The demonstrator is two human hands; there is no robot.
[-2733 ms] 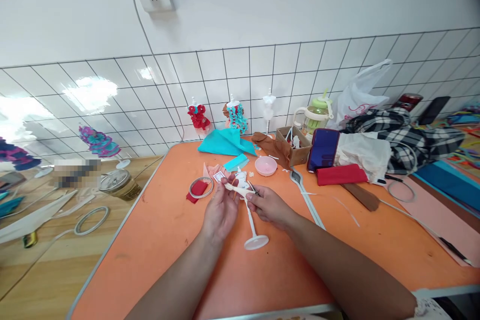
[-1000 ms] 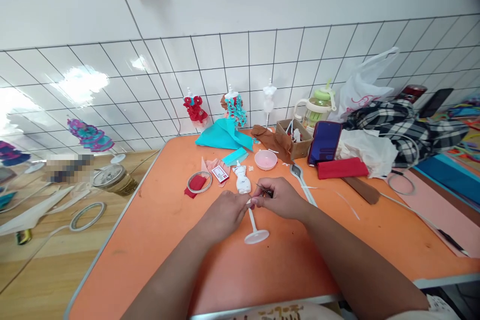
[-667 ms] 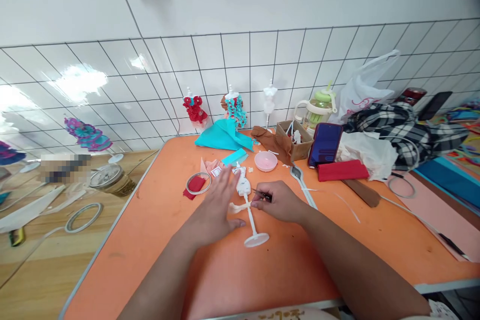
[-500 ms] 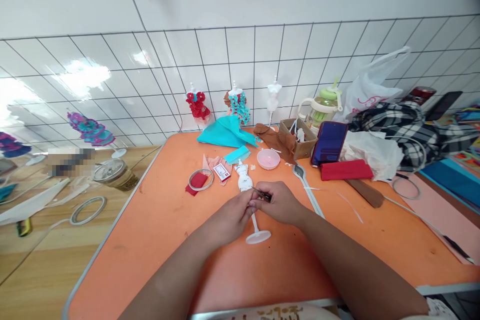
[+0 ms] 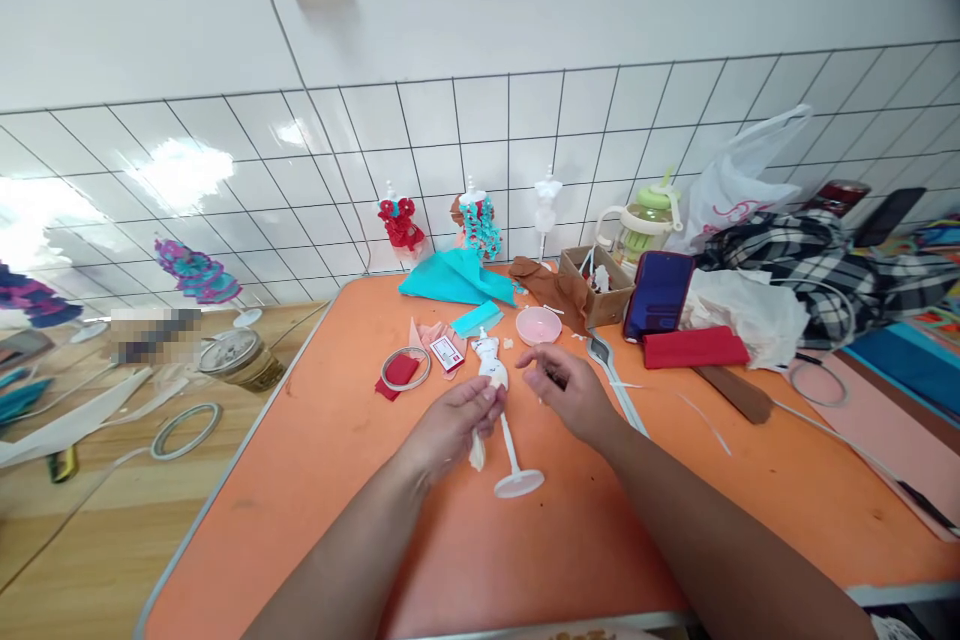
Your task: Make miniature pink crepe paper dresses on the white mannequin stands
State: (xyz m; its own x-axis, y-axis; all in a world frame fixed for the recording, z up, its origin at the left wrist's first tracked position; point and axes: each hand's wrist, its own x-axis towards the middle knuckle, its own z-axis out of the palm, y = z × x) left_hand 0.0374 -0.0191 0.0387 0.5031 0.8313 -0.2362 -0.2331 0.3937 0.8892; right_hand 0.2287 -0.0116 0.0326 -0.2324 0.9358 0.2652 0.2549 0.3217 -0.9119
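My left hand (image 5: 459, 420) is closed on a small pale strip (image 5: 477, 450) that hangs below its fingers, beside the white mini mannequin (image 5: 492, 365). The mannequin lies on the orange table (image 5: 337, 520), its round base toward me. To the right, my right hand (image 5: 564, 388) has curled fingers around a small dark thing that I cannot make out. A gap separates the two hands. Just behind them is a pink bowl (image 5: 538, 325).
A silver ring (image 5: 406, 369) on red cloth and a labelled box (image 5: 448, 354) lie left of the mannequin. Dressed mannequins stand along the wall. A phone (image 5: 660, 295), cardboard box (image 5: 598, 288) and red fabric roll (image 5: 696, 347) are at the right.
My hands have parted, the right one moving off to the right. The pale strip now shows under my left hand. The view has tilted up slightly.
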